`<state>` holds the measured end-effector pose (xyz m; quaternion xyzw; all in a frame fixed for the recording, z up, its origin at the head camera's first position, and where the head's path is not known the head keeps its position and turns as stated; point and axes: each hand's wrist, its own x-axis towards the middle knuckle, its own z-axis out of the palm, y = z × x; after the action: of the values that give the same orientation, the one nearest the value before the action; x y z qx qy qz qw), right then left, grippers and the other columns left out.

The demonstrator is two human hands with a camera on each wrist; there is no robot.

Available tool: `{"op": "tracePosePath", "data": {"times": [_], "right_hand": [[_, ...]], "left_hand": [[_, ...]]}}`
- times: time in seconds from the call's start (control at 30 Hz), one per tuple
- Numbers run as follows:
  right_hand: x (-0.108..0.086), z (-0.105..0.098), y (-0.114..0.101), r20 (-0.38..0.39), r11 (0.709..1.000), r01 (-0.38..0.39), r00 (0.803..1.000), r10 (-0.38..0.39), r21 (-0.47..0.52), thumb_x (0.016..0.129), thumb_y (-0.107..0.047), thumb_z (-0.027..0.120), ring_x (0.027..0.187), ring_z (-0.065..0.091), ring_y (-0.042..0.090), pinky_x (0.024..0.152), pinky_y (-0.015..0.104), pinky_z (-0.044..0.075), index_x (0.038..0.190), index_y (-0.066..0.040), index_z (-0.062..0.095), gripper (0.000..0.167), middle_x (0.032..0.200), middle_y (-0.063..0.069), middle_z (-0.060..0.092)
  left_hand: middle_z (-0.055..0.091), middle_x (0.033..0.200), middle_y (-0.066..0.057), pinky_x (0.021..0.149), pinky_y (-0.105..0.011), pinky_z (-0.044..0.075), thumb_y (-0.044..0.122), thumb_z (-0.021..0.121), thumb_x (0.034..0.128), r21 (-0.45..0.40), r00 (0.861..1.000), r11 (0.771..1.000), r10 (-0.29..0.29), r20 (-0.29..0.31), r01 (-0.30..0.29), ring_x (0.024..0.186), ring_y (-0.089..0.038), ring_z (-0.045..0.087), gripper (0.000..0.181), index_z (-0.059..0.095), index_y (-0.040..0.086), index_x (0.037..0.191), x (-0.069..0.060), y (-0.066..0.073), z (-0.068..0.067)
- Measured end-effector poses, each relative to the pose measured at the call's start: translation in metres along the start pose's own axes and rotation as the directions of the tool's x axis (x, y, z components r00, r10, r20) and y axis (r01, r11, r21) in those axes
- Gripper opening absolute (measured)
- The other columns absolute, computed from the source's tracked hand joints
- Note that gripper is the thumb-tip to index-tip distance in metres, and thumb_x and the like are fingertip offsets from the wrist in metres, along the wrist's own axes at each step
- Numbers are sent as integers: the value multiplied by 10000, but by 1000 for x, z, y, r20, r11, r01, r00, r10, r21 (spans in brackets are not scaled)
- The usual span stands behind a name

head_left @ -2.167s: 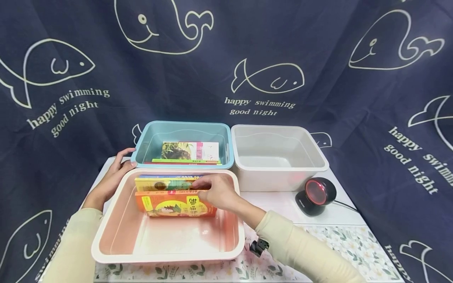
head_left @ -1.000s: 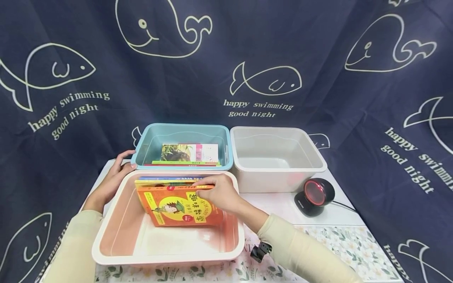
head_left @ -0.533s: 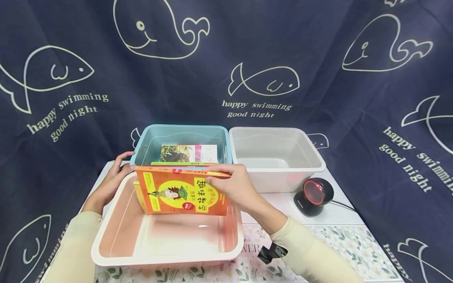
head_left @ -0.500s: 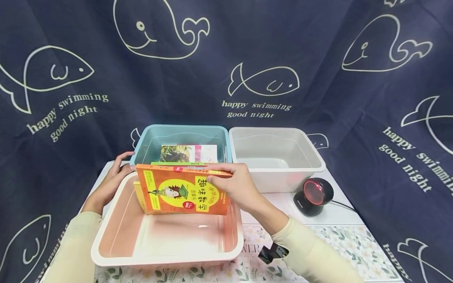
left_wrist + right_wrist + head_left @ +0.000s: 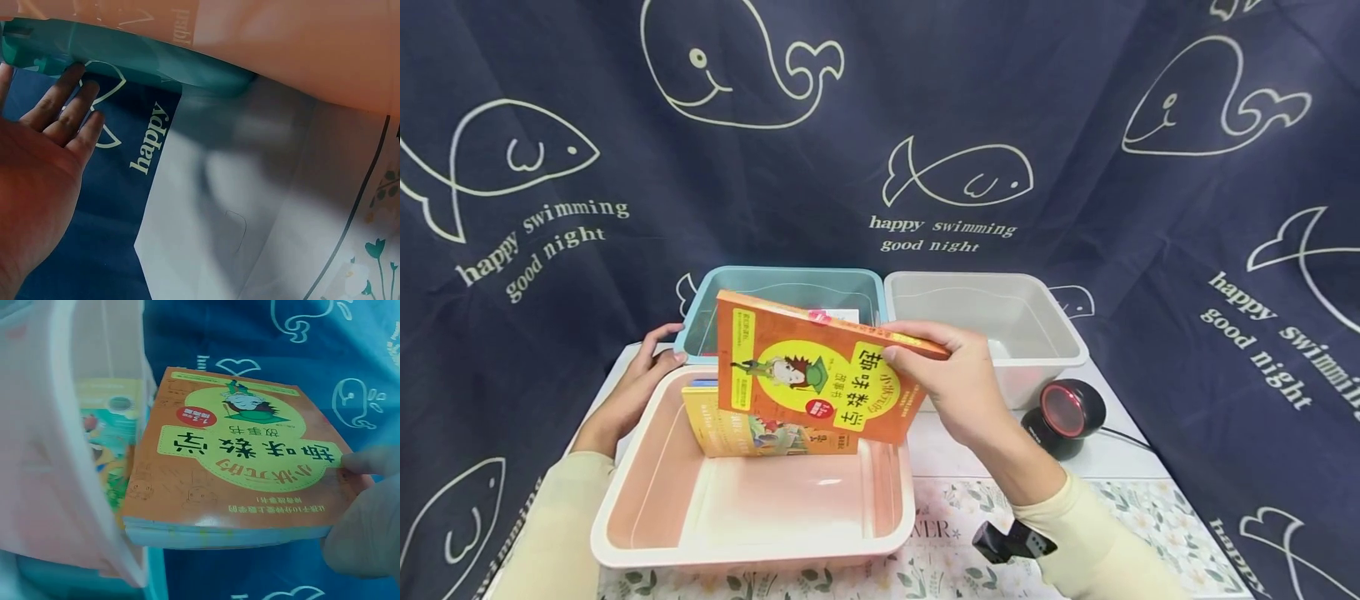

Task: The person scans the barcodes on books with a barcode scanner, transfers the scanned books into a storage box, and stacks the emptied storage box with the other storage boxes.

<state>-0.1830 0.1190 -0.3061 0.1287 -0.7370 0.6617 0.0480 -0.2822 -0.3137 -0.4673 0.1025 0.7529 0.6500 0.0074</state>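
An orange book [image 5: 812, 375] with a yellow circle on its cover is pinched at its right end by my right hand [image 5: 958, 379]. It hangs tilted above the back of the pink bin [image 5: 647, 546], left end higher. Thumb on the cover, fingers behind the spine, as the right wrist view also shows with the book [image 5: 244, 450]. Behind and below it, a yellow book [image 5: 730, 429] stands in the pink bin, with a sliver of blue book [image 5: 703, 384] behind. My left hand [image 5: 632, 392] touches the left side of the blue bin [image 5: 790, 272]; its fingers look extended in the left wrist view.
A light grey bin [image 5: 992, 277] stands at the back right, beside the blue bin. A black scanner-like device [image 5: 1070, 412] with a red-ringed face and cable sits to its front. The orange book covers most of the blue bin's contents. A dark fish-print cloth [image 5: 955, 83] hangs behind.
My right hand has lifted the orange book out from in front of the yellow one, moving it up and rightward and tilting it. The left hand stays on the blue bin.
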Motion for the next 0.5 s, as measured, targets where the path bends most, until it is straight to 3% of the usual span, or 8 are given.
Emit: {"op": "tracePosePath", "data": {"times": [0.23,0.5], "right_hand": [[-9,-28,-8,-119,999,6,993,-12,-48,889,-47,780,819,749,174,741,319,632,1181,-27,757,293,959,6,782],[-28,-63,-3,-308,999,-40,951,40,5,871,1,791,778,730,150,700,286,628,1105,-29,779,236,913,-8,775]], "left_hand": [[657,1076,182,795,-164,552,191,490,1094,-4,1000,1000,-2,6,2,961,21,647,495,297,352,1520,-1,0,1],[639,1104,192,792,-170,557,214,496,1094,17,1000,1000,-13,7,13,966,27,645,500,286,349,1528,-1,1,-1]]}}
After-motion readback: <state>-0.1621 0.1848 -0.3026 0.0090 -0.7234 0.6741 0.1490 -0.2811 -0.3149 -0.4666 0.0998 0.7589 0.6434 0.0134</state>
